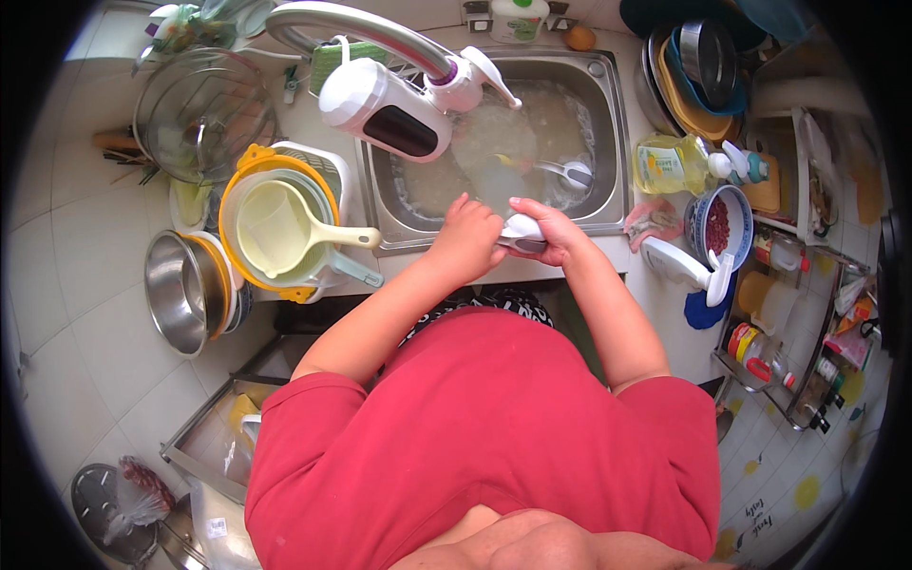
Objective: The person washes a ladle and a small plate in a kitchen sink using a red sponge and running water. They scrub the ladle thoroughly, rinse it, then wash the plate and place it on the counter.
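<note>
My right hand (552, 229) grips a small white and grey plastic object (525, 229) at the front edge of the sink; its exact kind is unclear. My left hand (467, 234) is bent beside it, its fingers against the object's left end and partly hiding it. Both hands are above the front rim of a stainless steel sink (618, 142). Cloudy, foamy water (434, 189) stands in the basin. A white, grey-handled utensil (576, 174) lies partly in that water at the right.
A white faucet (392, 107) with a dark panel overhangs the sink. Left are nested colanders (274, 228), a steel bowl (171, 292) and a glass lid (203, 114). Right are a yellow dish-soap bottle (659, 164), a bowl of red beans (744, 221) and a white spray bottle (673, 263).
</note>
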`<state>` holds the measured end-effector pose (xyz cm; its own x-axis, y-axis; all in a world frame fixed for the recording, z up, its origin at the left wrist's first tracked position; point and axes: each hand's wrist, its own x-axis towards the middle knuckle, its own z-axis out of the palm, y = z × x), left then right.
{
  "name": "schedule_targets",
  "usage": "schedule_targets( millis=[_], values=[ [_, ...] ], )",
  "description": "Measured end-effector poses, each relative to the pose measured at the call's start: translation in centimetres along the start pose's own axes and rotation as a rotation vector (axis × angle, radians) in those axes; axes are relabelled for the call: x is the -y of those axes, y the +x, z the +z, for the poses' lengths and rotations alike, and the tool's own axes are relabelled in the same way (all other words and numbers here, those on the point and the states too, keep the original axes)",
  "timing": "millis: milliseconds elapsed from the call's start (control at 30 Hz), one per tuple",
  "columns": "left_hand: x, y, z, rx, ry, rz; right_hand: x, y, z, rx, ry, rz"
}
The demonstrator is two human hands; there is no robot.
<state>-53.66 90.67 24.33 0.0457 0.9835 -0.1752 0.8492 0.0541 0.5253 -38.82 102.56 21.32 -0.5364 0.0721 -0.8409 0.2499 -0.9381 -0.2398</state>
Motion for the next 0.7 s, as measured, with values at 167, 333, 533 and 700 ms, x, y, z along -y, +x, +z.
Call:
schedule_targets(
  millis=[167,333,533,700],
  values=[
    [2.8,0.6,-0.2,-0.101,-0.339,-0.103,1.0,0.5,-1.1,0.161,-0.107,0.02],
    [3.8,-0.1,-0.7,-0.234,-0.971,-0.53,3.3,3.1,-5.2,-0.7,-1.363,-0.733],
    [2.9,-1.9,-0.3,-0.49,-1.345,-0.561,4.7,5.3,-9.7,-0.855,-1.614,-0.563],
    [2.5,-4.2,0.2,-0.498,-1.342,-0.545,5.6,6.6,-10.2,-0.788,-1.718,-0.473]
  ],
)
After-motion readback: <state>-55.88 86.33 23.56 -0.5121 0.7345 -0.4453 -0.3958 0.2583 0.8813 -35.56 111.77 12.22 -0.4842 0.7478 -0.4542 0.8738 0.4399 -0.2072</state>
